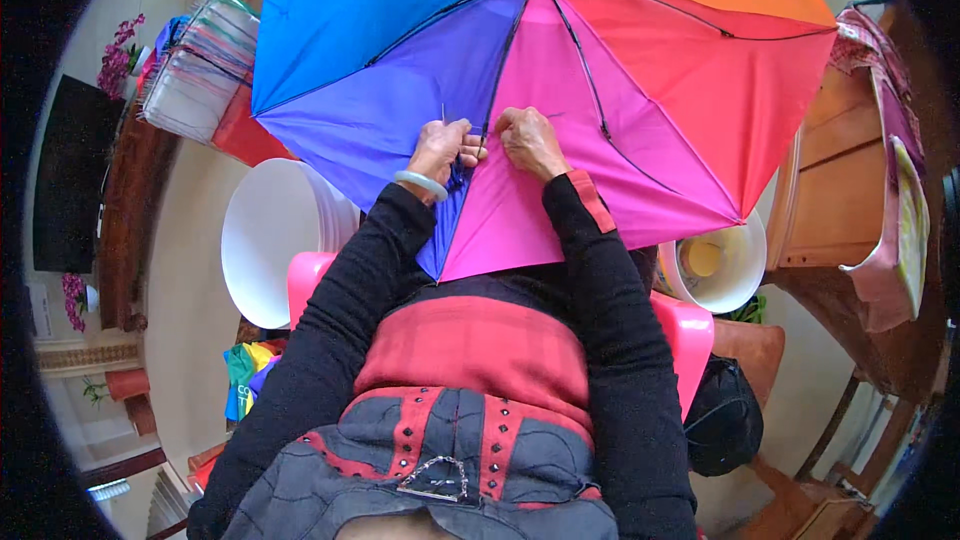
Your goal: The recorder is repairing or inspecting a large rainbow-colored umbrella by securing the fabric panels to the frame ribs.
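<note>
An open rainbow umbrella (560,90) spreads in front of me, its inner side with the black ribs showing. My left hand (440,152), with a pale bangle at the wrist, is closed on the bunched purple cloth beside the rib between the purple and pink panels. A thin dark sliver stands up above its fingers; I cannot make out what it is. Just right of that rib, my right hand (530,143) is closed in a pinch against the pink panel. Its fingertips meet the umbrella near the rib, and whatever small thing they may hold is hidden.
A stack of white buckets (270,240) stands left of my pink chair (690,350). Another white bucket (725,265) is at the right, near a wooden chair (835,180) draped with cloth. A bundle of umbrella parts (200,80) lies far left; a black bag (722,415) hangs lower right.
</note>
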A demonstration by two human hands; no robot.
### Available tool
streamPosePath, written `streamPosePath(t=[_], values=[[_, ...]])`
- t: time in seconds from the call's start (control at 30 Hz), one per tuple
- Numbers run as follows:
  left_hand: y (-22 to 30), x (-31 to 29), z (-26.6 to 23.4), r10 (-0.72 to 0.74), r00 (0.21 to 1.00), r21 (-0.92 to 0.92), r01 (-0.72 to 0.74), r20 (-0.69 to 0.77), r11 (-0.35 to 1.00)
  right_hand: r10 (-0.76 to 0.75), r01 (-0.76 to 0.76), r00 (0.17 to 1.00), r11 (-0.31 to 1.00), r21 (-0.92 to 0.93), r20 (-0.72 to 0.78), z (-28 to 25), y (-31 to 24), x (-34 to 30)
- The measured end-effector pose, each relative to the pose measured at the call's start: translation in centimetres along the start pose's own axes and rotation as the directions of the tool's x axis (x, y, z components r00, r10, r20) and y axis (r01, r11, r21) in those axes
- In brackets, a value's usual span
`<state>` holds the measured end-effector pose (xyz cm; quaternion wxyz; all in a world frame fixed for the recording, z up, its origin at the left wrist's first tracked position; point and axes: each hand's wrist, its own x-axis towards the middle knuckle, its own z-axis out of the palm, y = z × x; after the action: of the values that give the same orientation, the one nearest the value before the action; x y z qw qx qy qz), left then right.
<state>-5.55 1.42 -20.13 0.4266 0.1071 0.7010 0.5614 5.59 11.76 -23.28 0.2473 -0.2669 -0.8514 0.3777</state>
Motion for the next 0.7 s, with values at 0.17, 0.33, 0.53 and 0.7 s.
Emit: streamPosePath(t=[0.17,0.33,0.53,0.7], values=[[-0.1,0.3,-0.1,0.008,0.999,0.031,-0.009,0.035,0.999,-0.025,0.025,0.999,1.0,0.006,-0.021,0.1,0.2,0.1],[-0.2,0.6,-0.3,0.017,0.996,0.071,-0.023,0.09,0.997,-0.048,0.053,0.996,0.996,0.067,-0.074,0.9,0.0,0.4],[-0.1,0.0,0.1,0.061,0.997,0.096,-0.066,0.053,0.993,-0.018,0.006,0.997,0.99,-0.143,-0.081,-0.3,-2.1,0.2],[0.0,-0.7,0.3,0.048,0.999,0.081,-0.048,0.002,0.996,0.27,-0.208,0.962,0.806,0.554,-0.031,-6.6,-3.3,1.5]])
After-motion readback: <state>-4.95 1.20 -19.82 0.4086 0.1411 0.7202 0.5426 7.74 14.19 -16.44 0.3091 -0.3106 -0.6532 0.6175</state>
